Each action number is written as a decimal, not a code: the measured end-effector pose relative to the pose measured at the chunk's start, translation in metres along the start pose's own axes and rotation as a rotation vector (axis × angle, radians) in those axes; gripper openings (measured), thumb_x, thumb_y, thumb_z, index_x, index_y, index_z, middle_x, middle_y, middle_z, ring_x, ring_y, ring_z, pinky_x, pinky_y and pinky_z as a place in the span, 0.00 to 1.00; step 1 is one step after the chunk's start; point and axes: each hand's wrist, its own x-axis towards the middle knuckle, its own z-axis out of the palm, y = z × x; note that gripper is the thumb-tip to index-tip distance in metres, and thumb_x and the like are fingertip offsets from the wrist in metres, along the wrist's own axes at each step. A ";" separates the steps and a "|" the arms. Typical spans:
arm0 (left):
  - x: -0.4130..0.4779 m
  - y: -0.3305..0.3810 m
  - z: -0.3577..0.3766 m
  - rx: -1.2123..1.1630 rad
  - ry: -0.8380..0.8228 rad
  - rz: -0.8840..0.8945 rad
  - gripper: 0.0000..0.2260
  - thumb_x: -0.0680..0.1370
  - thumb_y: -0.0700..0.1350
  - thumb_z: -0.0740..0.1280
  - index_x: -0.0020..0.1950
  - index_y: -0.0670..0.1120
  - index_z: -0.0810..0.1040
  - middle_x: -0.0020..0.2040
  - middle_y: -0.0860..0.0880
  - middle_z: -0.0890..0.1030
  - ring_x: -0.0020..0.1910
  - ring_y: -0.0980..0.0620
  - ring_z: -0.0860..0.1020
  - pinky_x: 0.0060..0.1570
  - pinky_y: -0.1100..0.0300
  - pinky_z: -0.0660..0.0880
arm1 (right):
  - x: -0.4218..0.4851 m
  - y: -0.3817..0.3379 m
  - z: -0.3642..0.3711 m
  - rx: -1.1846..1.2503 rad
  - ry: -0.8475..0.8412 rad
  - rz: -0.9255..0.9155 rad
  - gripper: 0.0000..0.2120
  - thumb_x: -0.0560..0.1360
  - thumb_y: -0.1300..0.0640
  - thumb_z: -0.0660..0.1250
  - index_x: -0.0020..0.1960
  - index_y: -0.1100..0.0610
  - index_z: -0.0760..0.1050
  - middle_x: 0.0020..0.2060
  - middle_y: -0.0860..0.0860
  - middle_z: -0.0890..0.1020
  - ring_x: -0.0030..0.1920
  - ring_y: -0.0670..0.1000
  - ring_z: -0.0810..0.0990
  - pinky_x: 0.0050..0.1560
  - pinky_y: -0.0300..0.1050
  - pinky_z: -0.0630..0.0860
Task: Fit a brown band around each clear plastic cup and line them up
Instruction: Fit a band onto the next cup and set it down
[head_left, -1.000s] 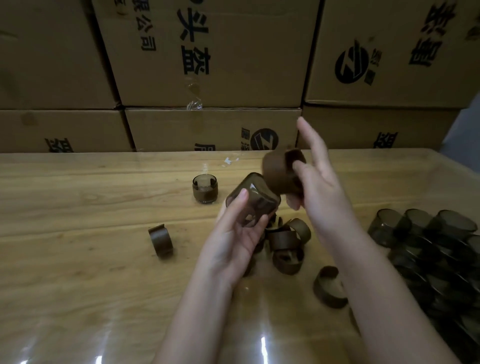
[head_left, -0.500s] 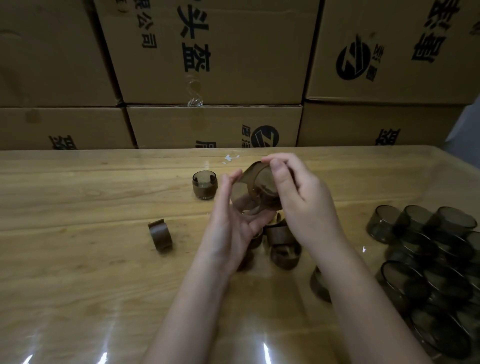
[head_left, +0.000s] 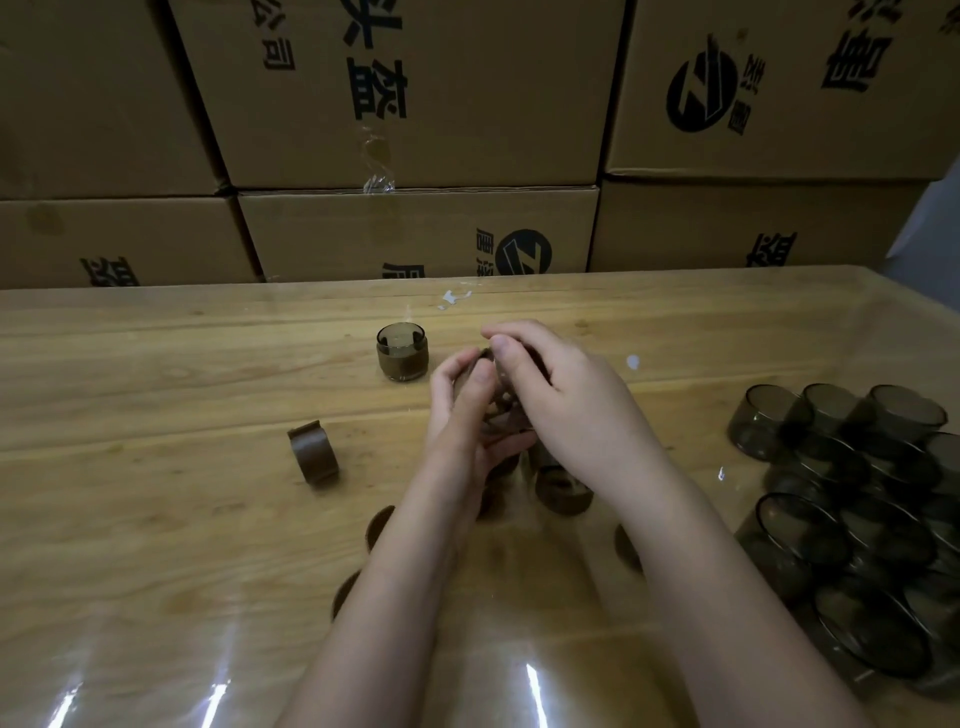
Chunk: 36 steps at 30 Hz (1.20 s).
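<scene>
- Walled in at the back by cardboard boxes (head_left: 415, 104) — no room past the far edge.
- Wooden table (head_left: 156, 519) under a glossy sheet, with open wood to the left and between the hands and the far edge.
- Heap of bare clear cups (head_left: 857, 493) lying on their sides at the right, nearer the right arm, well apart from the hands.
- Left hand (head_left: 462, 421) curled under and right hand (head_left: 566, 400) curled over the held cup (head_left: 500, 405), pressed close mid-table; cup mostly hidden, so axis and band seating impossible to tell.
- Banded cup (head_left: 402, 358) upright just beyond and left of the hands, nearer the left hand — likely the start of the line, with free room beside it.
- Loose bands (head_left: 563, 488) beneath the wrists; stray band (head_left: 313, 460) apart at left.
</scene>
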 end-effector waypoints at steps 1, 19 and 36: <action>0.001 -0.002 0.000 -0.033 0.013 0.003 0.43 0.61 0.66 0.73 0.70 0.46 0.67 0.61 0.40 0.79 0.54 0.46 0.81 0.46 0.51 0.78 | 0.000 0.000 0.001 0.001 0.011 0.001 0.14 0.81 0.45 0.55 0.63 0.42 0.74 0.58 0.44 0.79 0.57 0.45 0.76 0.56 0.43 0.73; -0.001 -0.013 0.000 -0.263 0.238 0.237 0.22 0.62 0.56 0.72 0.53 0.53 0.73 0.42 0.53 0.83 0.42 0.56 0.81 0.37 0.63 0.75 | -0.010 -0.003 0.053 0.504 0.356 0.091 0.13 0.82 0.49 0.56 0.57 0.48 0.79 0.46 0.37 0.81 0.43 0.32 0.78 0.42 0.27 0.74; -0.008 0.005 0.013 -0.240 0.154 0.134 0.28 0.71 0.62 0.64 0.61 0.43 0.79 0.54 0.43 0.84 0.52 0.47 0.83 0.44 0.54 0.80 | 0.003 -0.001 0.032 0.842 0.127 0.346 0.19 0.78 0.40 0.59 0.52 0.52 0.81 0.44 0.48 0.85 0.47 0.45 0.83 0.47 0.40 0.77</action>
